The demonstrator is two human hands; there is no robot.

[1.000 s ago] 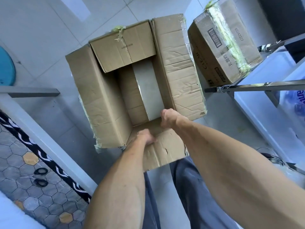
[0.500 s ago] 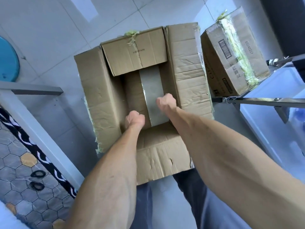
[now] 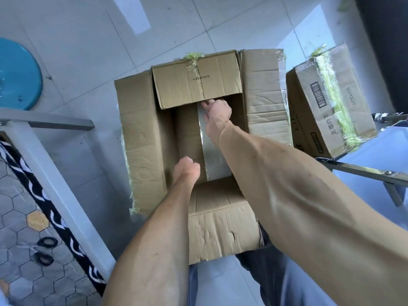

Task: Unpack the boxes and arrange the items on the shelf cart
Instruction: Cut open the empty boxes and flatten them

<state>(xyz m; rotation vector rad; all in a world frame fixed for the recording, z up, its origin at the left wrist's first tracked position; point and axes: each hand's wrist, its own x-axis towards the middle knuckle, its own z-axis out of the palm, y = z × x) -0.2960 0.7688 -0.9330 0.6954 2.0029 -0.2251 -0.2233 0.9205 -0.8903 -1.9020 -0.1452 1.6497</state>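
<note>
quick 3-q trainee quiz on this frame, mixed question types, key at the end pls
1. True or false: the right hand reaches to the far end of the open box, by the far flap.
2. The second box is: A) open and empty, B) taped shut beside the open box, C) held in the left hand.
3. Fill in: a strip of grey ____ runs along the bottom inside the open box.

Key: 1 true; 2 B; 3 tape. The left hand rests at the near inner edge, and no packed items show inside.
</note>
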